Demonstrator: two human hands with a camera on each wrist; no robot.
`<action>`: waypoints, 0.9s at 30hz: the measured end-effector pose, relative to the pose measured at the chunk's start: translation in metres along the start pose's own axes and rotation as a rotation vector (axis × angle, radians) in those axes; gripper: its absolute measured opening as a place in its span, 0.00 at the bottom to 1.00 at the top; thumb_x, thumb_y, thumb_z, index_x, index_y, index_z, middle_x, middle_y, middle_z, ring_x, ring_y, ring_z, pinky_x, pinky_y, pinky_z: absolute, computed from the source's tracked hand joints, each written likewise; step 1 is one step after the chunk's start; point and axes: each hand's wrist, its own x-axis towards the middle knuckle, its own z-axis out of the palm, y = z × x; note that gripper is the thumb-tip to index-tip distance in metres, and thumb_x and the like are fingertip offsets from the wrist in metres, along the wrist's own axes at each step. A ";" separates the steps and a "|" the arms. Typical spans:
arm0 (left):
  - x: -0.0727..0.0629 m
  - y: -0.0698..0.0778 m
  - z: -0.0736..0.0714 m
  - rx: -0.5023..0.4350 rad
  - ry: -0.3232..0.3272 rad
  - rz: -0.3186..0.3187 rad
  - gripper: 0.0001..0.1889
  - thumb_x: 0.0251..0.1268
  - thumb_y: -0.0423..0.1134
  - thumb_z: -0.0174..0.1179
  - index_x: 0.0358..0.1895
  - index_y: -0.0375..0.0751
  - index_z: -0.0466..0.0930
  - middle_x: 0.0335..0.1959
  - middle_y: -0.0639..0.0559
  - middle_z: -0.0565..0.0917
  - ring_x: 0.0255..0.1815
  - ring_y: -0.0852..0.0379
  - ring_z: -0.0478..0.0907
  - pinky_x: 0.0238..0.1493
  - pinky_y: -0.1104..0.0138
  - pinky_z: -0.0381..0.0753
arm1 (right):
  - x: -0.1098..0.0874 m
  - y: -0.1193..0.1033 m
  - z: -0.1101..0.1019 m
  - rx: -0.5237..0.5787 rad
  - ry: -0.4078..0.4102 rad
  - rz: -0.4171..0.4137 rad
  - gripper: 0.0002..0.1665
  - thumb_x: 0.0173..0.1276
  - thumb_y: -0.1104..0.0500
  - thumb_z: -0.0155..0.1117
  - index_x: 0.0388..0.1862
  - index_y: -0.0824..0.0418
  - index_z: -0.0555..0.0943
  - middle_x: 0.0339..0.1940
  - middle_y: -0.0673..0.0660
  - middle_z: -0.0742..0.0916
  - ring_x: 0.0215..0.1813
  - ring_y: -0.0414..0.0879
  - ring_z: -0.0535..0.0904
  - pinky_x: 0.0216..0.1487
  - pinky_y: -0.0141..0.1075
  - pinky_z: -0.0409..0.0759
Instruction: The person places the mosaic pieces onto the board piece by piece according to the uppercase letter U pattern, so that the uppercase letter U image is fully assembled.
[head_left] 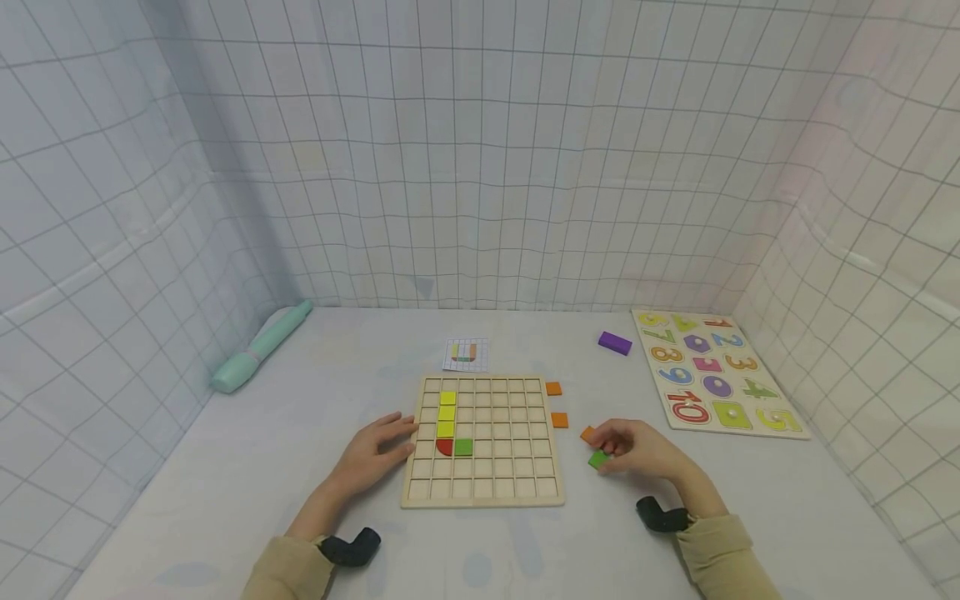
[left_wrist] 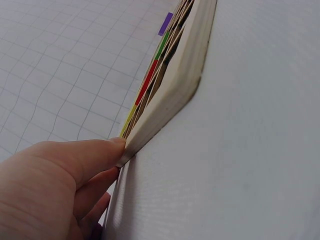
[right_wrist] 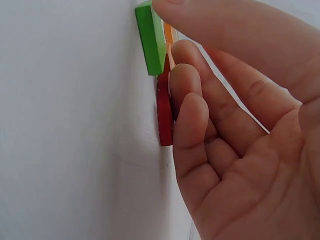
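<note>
My left hand (head_left: 372,454) lies at the left edge of a wooden grid board (head_left: 502,489), fingers stretched out and thumb touching the rim. On the board, a column of yellow square tiles (head_left: 447,413) stands above a red quarter-round tile (head_left: 444,447), with a green square tile (head_left: 463,447) beside it. Right of the board, my right hand (head_left: 641,450) holds another green tile (right_wrist: 151,42) at the thumb tip, tilted. Under its curled fingers a red piece (right_wrist: 164,110) shows, partly hidden. An orange tile (head_left: 587,435) sits by the index finger.
Two orange tiles, an upper one (head_left: 553,388) and a lower one (head_left: 560,420), lie along the board's right edge. Behind it is a small pattern card (head_left: 466,365). A purple block (head_left: 615,343) and number puzzle (head_left: 705,364) are at right, a long mint-green object (head_left: 258,350) at left.
</note>
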 end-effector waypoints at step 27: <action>0.000 0.001 -0.001 -0.016 0.008 0.033 0.20 0.61 0.40 0.62 0.55 0.36 0.79 0.61 0.44 0.74 0.68 0.39 0.60 0.66 0.44 0.58 | -0.006 -0.017 0.001 -0.069 0.018 0.057 0.17 0.52 0.65 0.73 0.42 0.64 0.81 0.32 0.56 0.79 0.36 0.49 0.72 0.33 0.29 0.73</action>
